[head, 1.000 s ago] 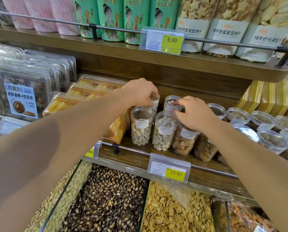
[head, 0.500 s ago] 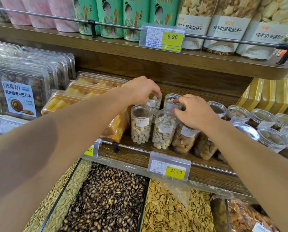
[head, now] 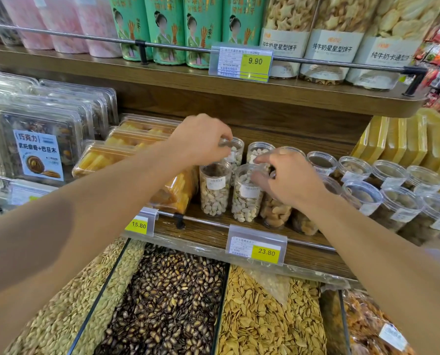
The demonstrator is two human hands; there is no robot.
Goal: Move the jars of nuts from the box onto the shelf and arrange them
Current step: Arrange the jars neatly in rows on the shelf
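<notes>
Reaching over the open seed bins (head: 167,298), I work at the middle shelf (head: 208,231), where the jars of nuts already stand in rows; the box they come from is not in view. Nearest me, behind the thin rail (head: 213,221) and the price tag (head: 256,248), two front jars (head: 215,190) of pale nuts stand upright, just beside each other. My right hand (head: 288,180) hovers with fingers curled loosely over the second of them and its neighbours, touching lids at most; I cannot tell whether it grips any. Further back, my left hand (head: 201,139) pinches the lid of a back jar (head: 235,155) from above.

To do this well, I judge I should set that back jar straight down, label forward, snug behind the front one, and steady the front row with my right hand so nothing tips.

Room is tight: yellow snack packs (head: 137,149) press in on the left, more jars (head: 382,193) crowd the right, and the upper shelf (head: 239,96) hangs low overhead, so lifts must stay short.
</notes>
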